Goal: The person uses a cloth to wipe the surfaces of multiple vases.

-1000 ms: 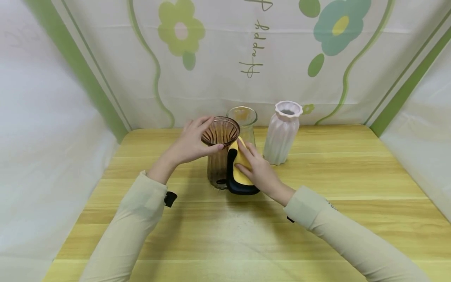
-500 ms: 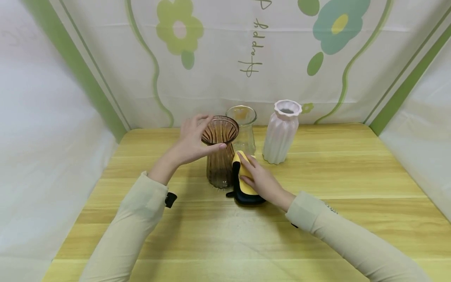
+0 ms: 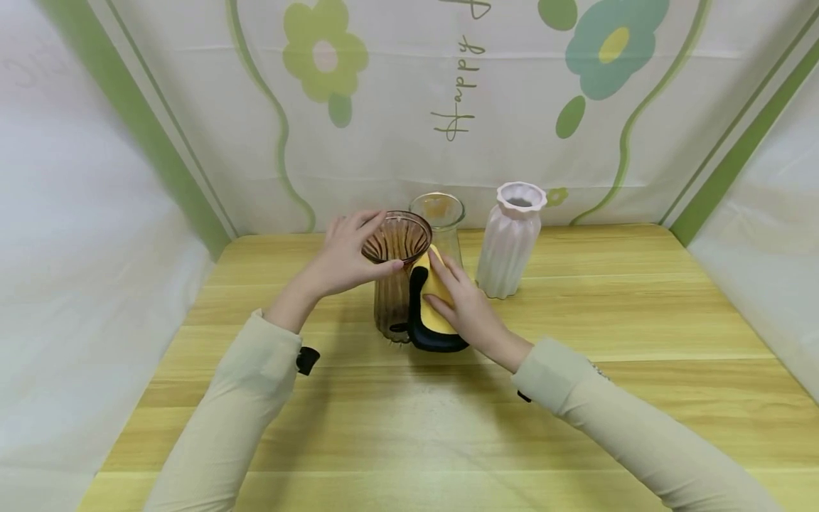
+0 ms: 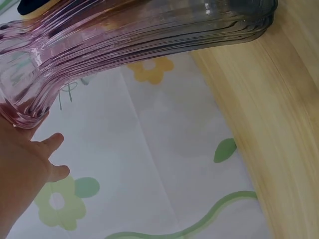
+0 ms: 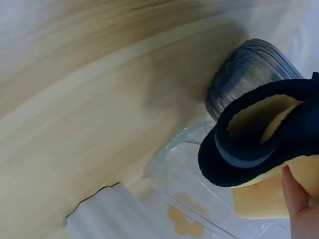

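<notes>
A ribbed brownish glass vase stands upright on the table. My left hand holds its flared rim, thumb on the near side and fingers at the far side. In the left wrist view the vase looks pinkish at the neck and grey at the base; some fingers spread away from the rim. My right hand grips a folded yellow cloth with black edging and presses it to the vase's right side. In the right wrist view the cloth hides part of the vase.
Just behind the brown vase is a clear glass vase, partly covered by the cloth and right hand. A white-pink fluted vase stands to the right. The wooden table ends at a flower-printed curtain behind.
My right hand slid the cloth down the vase's side, then brought it back up near the rim. The left hand's thumb lifted slightly and settled back on the rim.
</notes>
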`<state>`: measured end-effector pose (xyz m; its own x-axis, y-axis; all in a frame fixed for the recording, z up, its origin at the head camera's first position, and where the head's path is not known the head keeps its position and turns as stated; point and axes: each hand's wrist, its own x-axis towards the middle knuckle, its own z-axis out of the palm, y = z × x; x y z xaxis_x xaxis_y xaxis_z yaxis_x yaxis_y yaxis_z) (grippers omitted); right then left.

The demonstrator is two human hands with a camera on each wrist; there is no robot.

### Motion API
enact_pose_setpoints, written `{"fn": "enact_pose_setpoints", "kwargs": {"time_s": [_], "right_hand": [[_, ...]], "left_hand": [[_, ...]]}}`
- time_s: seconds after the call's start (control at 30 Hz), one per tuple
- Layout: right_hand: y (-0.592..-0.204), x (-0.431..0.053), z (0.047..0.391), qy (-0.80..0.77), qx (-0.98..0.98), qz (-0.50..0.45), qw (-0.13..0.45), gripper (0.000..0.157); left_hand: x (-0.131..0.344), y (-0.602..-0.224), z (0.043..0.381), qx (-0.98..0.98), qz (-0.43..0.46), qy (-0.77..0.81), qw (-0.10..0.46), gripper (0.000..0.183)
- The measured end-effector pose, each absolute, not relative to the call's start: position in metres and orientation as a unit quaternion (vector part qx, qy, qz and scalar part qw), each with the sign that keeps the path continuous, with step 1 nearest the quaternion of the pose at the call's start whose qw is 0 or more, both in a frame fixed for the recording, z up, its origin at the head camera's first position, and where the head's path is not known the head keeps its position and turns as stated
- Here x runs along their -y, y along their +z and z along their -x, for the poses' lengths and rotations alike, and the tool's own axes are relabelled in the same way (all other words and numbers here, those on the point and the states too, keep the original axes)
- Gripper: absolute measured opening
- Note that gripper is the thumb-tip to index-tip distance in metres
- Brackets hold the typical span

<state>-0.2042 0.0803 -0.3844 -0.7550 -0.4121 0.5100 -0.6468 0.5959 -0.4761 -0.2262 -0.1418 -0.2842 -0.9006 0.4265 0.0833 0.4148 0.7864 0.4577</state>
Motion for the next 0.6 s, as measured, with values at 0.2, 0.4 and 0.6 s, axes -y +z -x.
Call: {"fn": "enact_pose_setpoints", "kwargs": {"time_s": [0.2,0.4,0.6], "right_hand": [[-0.385,-0.080,0.204,0.319,0.882,-0.302,0.168,0.071],[-0.398,-0.085,0.203,0.272,0.900,-0.302,0.156,0.070],[-0.415,-0.092,0.200,0.248,0.913,-0.296,0.131,0.070]], "left_hand": [[0.143,-0.284,0.226,-0.941,-0.233,0.243,0.020,0.091],[0.142,-0.287,0.226,-0.943,-0.221,0.247,0.017,0.092],[0.140,-0.291,0.226,-0.941,-0.196,0.277,0.006,0.093]]}}
